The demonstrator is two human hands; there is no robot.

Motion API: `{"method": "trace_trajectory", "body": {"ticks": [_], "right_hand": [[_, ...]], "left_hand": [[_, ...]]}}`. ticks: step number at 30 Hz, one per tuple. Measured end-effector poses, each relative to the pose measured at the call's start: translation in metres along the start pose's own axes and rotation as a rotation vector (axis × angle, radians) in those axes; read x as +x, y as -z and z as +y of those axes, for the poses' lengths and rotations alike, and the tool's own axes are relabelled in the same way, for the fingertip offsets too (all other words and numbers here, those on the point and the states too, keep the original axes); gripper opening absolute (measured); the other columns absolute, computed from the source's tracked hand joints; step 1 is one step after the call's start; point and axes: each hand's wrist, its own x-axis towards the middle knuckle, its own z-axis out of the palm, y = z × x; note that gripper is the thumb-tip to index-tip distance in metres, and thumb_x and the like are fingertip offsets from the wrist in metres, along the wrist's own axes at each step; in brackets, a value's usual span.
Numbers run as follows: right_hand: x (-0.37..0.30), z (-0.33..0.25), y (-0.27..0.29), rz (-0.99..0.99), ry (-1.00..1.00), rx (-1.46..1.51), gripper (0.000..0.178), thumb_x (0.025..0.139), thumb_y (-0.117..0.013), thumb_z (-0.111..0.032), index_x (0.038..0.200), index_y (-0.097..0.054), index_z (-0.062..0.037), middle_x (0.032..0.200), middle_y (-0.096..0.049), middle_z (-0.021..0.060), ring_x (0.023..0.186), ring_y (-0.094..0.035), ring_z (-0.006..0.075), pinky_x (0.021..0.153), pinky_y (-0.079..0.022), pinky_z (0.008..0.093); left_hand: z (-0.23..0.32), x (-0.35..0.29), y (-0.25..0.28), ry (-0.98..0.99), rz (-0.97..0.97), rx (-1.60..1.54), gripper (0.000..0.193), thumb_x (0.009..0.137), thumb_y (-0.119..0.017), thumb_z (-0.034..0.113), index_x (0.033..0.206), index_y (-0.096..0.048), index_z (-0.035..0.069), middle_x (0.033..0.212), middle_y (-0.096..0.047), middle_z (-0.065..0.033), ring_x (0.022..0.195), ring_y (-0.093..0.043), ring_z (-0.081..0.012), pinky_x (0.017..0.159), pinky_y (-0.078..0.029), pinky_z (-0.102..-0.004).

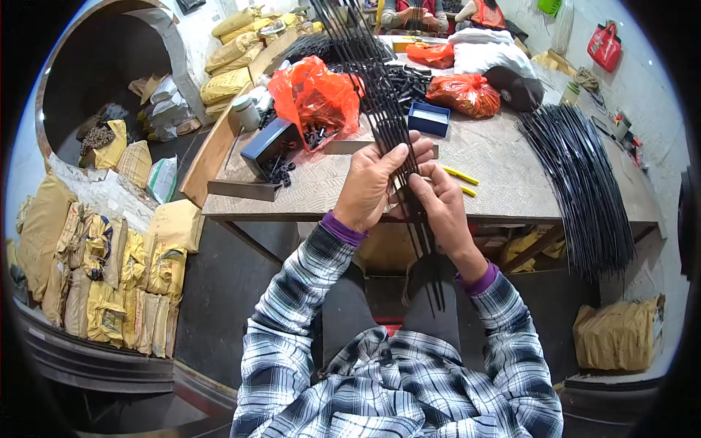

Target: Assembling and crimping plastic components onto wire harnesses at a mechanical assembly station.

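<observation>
A bundle of long, thin black rods [376,89], looking like umbrella ribs, slants between my hands over the table's front edge. Its upper end fans out past the top of the view; the lower tips hang above my knees. My left hand [367,179] grips it, thumb across the front. Just below and to the right, my right hand [440,203] pinches the same rods between thumb and fingers. Behind the hands, a small blue box [428,119] and yellow-handled pliers [461,176] lie on the table [504,157].
More black rods [584,182] overhang the table's right edge. Orange bags [314,98], a tilted blue box of small black parts [269,148], a jar [246,113] and a black cap [514,87] stand around. Yellow sacks [109,292] fill the left floor; people sit opposite.
</observation>
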Motion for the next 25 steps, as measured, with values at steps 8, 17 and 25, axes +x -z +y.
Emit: {"method": "trace_trajectory", "body": {"ticks": [8, 17, 25], "right_hand": [[-0.002, 0.004, -0.012, 0.041, 0.072, -0.15, 0.015, 0.092, -0.047, -0.014, 0.1, -0.047, -0.0015, 0.08, -0.059, 0.0032, 0.068, -0.061, 0.0102, 0.061, -0.052, 0.0231], [-0.008, -0.002, -0.015, -0.103, -0.149, -0.14, 0.024, 0.094, -0.043, -0.023, 0.097, -0.054, -0.002, 0.061, -0.052, -0.0006, 0.04, -0.04, 0.0034, 0.039, -0.032, 0.0165], [-0.02, -0.021, -0.016, -0.455, -0.381, -0.022, 0.021, 0.092, -0.045, -0.016, 0.103, -0.05, 0.0017, 0.071, -0.062, 0.0113, 0.05, -0.059, 0.0134, 0.046, -0.047, 0.021]], "left_hand": [[0.007, -0.014, 0.01, -0.022, -0.032, 0.095, 0.03, 0.092, -0.044, 0.013, 0.116, -0.048, -0.004, 0.111, -0.057, -0.0161, 0.098, -0.059, -0.0216, 0.085, -0.049, -0.0309], [0.01, -0.014, 0.014, 0.007, 0.084, 0.27, 0.026, 0.091, -0.05, 0.018, 0.102, -0.057, -0.004, 0.087, -0.064, -0.0077, 0.075, -0.061, -0.0109, 0.065, -0.049, -0.0215], [0.022, -0.039, 0.046, -0.338, 0.059, 0.937, 0.048, 0.084, -0.056, 0.001, 0.128, -0.038, -0.002, 0.122, -0.05, -0.0116, 0.109, -0.049, -0.0132, 0.083, -0.047, -0.0248]]}}
